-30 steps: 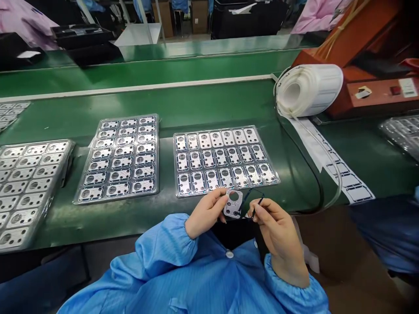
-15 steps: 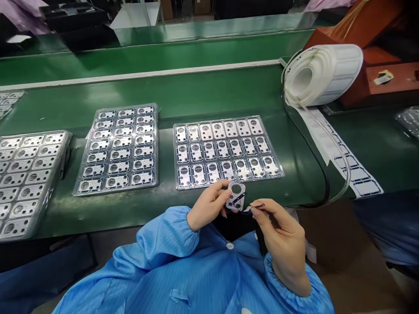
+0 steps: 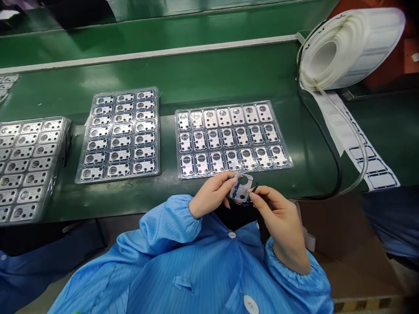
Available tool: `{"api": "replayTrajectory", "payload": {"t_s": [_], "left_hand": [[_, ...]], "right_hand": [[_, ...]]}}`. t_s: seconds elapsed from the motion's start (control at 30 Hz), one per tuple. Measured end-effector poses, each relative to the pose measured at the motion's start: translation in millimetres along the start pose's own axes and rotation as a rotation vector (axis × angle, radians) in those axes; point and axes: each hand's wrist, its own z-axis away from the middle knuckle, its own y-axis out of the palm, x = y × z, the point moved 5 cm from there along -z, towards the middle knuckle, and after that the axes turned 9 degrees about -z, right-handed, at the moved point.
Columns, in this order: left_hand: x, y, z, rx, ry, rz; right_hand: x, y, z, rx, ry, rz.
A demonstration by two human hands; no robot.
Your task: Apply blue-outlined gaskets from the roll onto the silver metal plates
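My left hand (image 3: 213,194) is closed on the left edge of a small silver metal plate (image 3: 241,192), thumb on top. The plate has a large round opening and smaller dark holes, and it is tilted above the bench's front edge. At its right side my right hand (image 3: 280,216) pinches a thin dark blue sticker (image 3: 255,188) between thumb and forefinger. The sticker lies against the plate's edge; how much of it touches is hidden by the fingers. Just beyond the hands lies a clear plastic tray (image 3: 234,172) holding rows of similar plates.
Another filled tray (image 3: 157,144) and a tray stack (image 3: 49,192) are to the left on the green bench (image 3: 209,83). On the right, a large roll of white backing (image 3: 369,48) trails a strip with dark blue frames (image 3: 382,179). A black cable (image 3: 327,157) curves beside it.
My right hand has brought the dark blue sticker up against the plate, which has turned slightly. The view has tipped downward, and the left hand keeps its hold.
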Motion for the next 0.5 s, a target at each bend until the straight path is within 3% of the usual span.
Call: {"api": "replayTrajectory", "payload": {"t_s": [0.3,0.5], "left_hand": [[-3,2.1,1,0.02,-0.001,0.029],[-3,1.2,0,0.003,0.003,0.022]], "right_hand": [[7,7,2,0.004,-0.122,0.107],[15,4,9,0.003,-0.14,0.064]]}}
